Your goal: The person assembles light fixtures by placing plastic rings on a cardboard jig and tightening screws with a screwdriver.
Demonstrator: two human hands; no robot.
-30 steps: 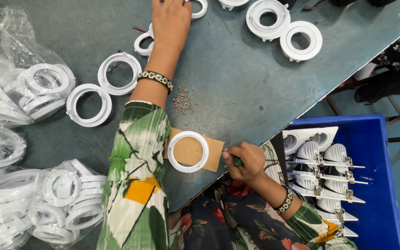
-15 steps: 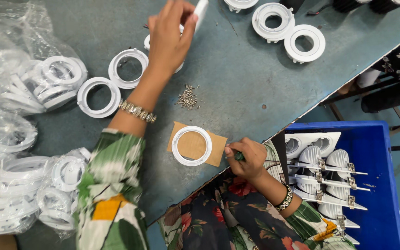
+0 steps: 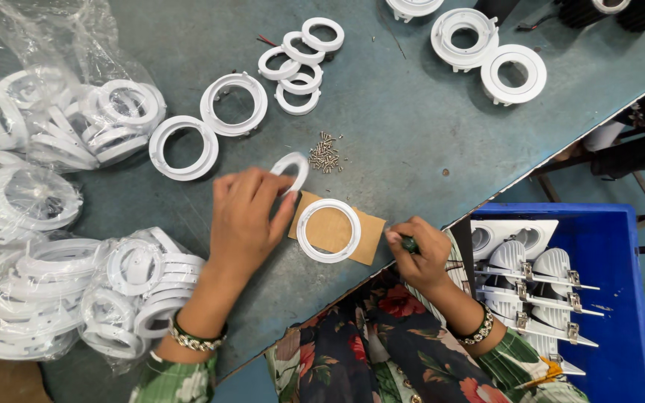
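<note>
My left hand (image 3: pixel 246 216) holds a small white plastic ring (image 3: pixel 291 167) by its edge, just left of a larger white ring (image 3: pixel 328 230) that lies on a brown cardboard square (image 3: pixel 367 233). My right hand (image 3: pixel 418 248) is closed around a green-handled tool (image 3: pixel 409 243) at the table's near edge, right of the cardboard. A small heap of metal screws (image 3: pixel 325 154) lies just beyond the cardboard.
Several small white rings (image 3: pixel 300 60) and two larger ones (image 3: pixel 184 146) lie on the grey-green table (image 3: pixel 397 127). Clear bags of white rings (image 3: pixel 54 298) crowd the left side. Two white fittings (image 3: pixel 493 54) sit at the far right. A blue crate (image 3: pixel 606 298) holds assembled lamp parts.
My left hand has come back from the far side of the table with a small white ring and now sits beside the cardboard. My right hand has stayed put.
</note>
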